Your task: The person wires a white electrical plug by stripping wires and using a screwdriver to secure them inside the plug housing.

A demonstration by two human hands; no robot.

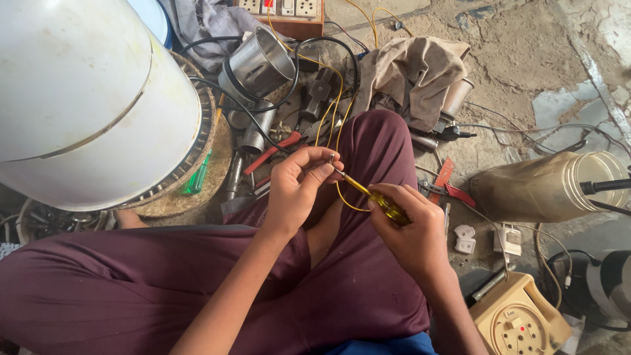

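My right hand grips a screwdriver with a clear yellow handle; its shaft points up-left. The tip meets a small part pinched in the fingers of my left hand. A thin yellow wire runs from that part, loops under the screwdriver and leads up toward a switchboard at the top. Both hands work above my lap, over maroon trousers, as I sit cross-legged on the floor.
A large white rounded appliance body fills the upper left. A metal jar, red-handled pliers, a green screwdriver, a brown cloth, a dusty blender jar, white plugs and a beige round-faced base lie around.
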